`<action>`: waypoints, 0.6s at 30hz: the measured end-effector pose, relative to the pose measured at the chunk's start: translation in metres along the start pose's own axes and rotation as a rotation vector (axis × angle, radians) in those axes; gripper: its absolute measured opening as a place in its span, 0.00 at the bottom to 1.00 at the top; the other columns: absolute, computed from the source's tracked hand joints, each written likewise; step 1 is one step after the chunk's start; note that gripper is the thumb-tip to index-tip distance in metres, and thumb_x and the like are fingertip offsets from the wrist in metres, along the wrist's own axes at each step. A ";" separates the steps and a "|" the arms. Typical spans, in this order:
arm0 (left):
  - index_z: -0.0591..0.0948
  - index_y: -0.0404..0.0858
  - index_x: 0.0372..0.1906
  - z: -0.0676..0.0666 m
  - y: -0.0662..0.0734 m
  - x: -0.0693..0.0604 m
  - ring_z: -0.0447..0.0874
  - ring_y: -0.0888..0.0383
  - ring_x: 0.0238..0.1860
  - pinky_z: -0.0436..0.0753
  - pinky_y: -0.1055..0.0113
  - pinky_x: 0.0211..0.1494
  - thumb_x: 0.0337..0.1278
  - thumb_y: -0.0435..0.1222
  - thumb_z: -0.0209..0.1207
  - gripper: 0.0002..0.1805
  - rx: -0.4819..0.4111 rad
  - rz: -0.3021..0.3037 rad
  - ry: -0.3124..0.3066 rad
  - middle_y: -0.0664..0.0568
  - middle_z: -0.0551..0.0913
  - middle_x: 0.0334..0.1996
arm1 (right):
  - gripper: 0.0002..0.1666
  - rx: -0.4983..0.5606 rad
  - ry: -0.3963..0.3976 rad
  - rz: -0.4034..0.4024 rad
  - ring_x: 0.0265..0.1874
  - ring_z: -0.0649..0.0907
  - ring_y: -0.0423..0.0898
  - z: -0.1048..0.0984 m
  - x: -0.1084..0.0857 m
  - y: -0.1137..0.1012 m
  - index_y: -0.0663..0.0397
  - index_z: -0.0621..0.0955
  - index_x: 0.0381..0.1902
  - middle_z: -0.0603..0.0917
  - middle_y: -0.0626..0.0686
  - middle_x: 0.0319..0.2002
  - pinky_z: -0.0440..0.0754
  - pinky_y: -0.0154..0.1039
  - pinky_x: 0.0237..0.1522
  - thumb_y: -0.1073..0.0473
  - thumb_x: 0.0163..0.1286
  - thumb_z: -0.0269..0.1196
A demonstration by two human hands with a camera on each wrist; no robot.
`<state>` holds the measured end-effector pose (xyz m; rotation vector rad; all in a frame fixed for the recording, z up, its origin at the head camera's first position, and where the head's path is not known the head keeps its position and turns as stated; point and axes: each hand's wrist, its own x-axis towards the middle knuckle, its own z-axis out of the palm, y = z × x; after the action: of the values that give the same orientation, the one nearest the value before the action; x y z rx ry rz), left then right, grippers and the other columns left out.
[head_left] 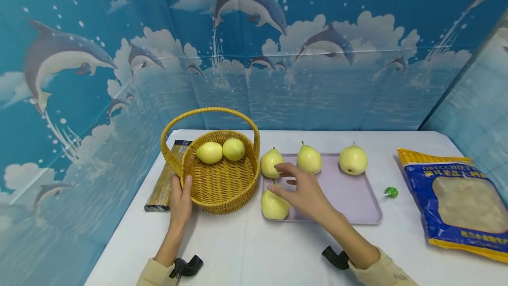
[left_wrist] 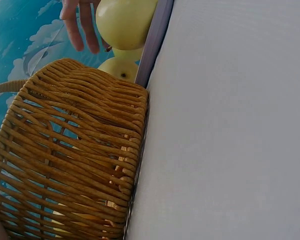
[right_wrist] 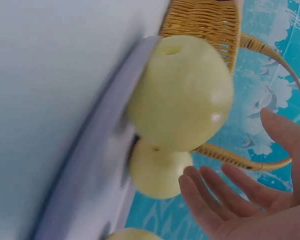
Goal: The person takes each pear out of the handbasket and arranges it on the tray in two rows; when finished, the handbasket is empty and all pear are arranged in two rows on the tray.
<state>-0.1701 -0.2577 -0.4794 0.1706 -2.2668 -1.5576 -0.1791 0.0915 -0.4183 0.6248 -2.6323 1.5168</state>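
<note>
At lower left the left hand grips the basket; at lower centre the right hand, fingers parted, hovers by a pear.

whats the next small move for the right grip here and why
Probably lower the right grip around the front-left pear on the tray: its fingers are parted near that pear and hold nothing, while the left grip holds the basket, where two pears leave bare space.
</note>
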 end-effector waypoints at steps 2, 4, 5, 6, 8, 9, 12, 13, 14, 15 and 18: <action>0.63 0.38 0.77 0.001 -0.001 0.000 0.74 0.48 0.58 0.68 0.65 0.60 0.86 0.49 0.44 0.28 -0.004 -0.004 -0.008 0.39 0.75 0.61 | 0.34 0.005 0.020 -0.015 0.64 0.83 0.56 0.002 0.003 -0.004 0.55 0.79 0.67 0.84 0.58 0.64 0.82 0.53 0.63 0.51 0.68 0.76; 0.62 0.38 0.78 0.002 -0.001 -0.001 0.73 0.48 0.59 0.68 0.65 0.60 0.86 0.48 0.44 0.28 -0.006 -0.011 -0.012 0.39 0.74 0.62 | 0.33 0.009 0.030 -0.034 0.64 0.82 0.55 0.004 0.005 -0.010 0.52 0.80 0.68 0.84 0.58 0.64 0.82 0.54 0.64 0.51 0.68 0.76; 0.62 0.38 0.78 0.002 -0.002 -0.002 0.73 0.48 0.59 0.67 0.65 0.60 0.86 0.48 0.44 0.28 -0.012 -0.017 -0.014 0.39 0.74 0.62 | 0.33 0.004 0.032 -0.046 0.64 0.82 0.56 0.006 0.007 -0.012 0.51 0.80 0.68 0.84 0.58 0.64 0.82 0.55 0.63 0.50 0.68 0.76; 0.62 0.38 0.78 0.002 -0.002 -0.002 0.73 0.49 0.59 0.67 0.65 0.61 0.86 0.47 0.44 0.28 -0.017 -0.022 -0.012 0.39 0.74 0.62 | 0.34 -0.003 0.032 -0.059 0.64 0.82 0.56 0.008 0.009 -0.015 0.51 0.79 0.68 0.84 0.58 0.64 0.82 0.56 0.63 0.50 0.68 0.76; 0.63 0.38 0.78 0.003 -0.003 -0.002 0.73 0.49 0.59 0.67 0.66 0.61 0.86 0.47 0.44 0.27 -0.029 -0.025 -0.011 0.39 0.74 0.62 | 0.35 -0.012 0.026 -0.080 0.65 0.82 0.56 0.012 0.014 -0.022 0.50 0.79 0.69 0.84 0.57 0.65 0.82 0.56 0.62 0.50 0.67 0.76; 0.63 0.38 0.77 0.003 -0.003 -0.002 0.72 0.49 0.59 0.67 0.66 0.61 0.86 0.47 0.44 0.27 -0.031 -0.022 -0.009 0.39 0.74 0.61 | 0.35 -0.016 0.022 -0.091 0.65 0.82 0.56 0.015 0.017 -0.025 0.49 0.79 0.69 0.83 0.56 0.65 0.82 0.56 0.62 0.50 0.67 0.76; 0.64 0.36 0.76 0.004 -0.003 0.000 0.72 0.49 0.57 0.67 0.67 0.59 0.86 0.46 0.44 0.26 -0.036 -0.005 -0.008 0.38 0.74 0.58 | 0.36 -0.004 0.010 -0.108 0.66 0.81 0.55 0.022 0.028 -0.035 0.50 0.78 0.70 0.83 0.54 0.65 0.82 0.55 0.64 0.51 0.67 0.77; 0.64 0.36 0.75 0.003 -0.002 0.001 0.72 0.49 0.56 0.67 0.67 0.59 0.87 0.47 0.44 0.26 -0.038 0.000 -0.009 0.38 0.74 0.58 | 0.35 -0.001 0.005 -0.107 0.67 0.81 0.54 0.025 0.032 -0.039 0.49 0.78 0.70 0.83 0.53 0.66 0.81 0.54 0.64 0.51 0.67 0.77; 0.64 0.35 0.75 0.003 -0.002 0.001 0.72 0.49 0.56 0.67 0.67 0.59 0.87 0.47 0.44 0.26 -0.037 0.003 -0.010 0.38 0.74 0.57 | 0.35 0.004 -0.002 -0.110 0.67 0.81 0.54 0.028 0.036 -0.042 0.49 0.78 0.70 0.83 0.52 0.66 0.81 0.53 0.65 0.52 0.67 0.77; 0.64 0.35 0.74 0.003 -0.001 0.002 0.71 0.49 0.55 0.67 0.67 0.58 0.87 0.47 0.44 0.26 -0.036 0.004 -0.011 0.37 0.74 0.56 | 0.36 0.010 -0.009 -0.113 0.67 0.80 0.55 0.031 0.040 -0.045 0.50 0.78 0.70 0.82 0.53 0.66 0.80 0.53 0.66 0.52 0.67 0.77; 0.64 0.36 0.75 0.001 -0.002 0.003 0.71 0.50 0.56 0.66 0.66 0.59 0.87 0.47 0.44 0.26 -0.019 -0.011 -0.004 0.38 0.74 0.57 | 0.36 0.021 -0.027 -0.118 0.67 0.81 0.53 0.042 0.050 -0.054 0.52 0.78 0.70 0.83 0.53 0.66 0.80 0.50 0.67 0.52 0.67 0.77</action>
<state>-0.1729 -0.2587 -0.4807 0.1745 -2.2569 -1.5864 -0.1987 0.0164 -0.3846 0.7921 -2.5508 1.5150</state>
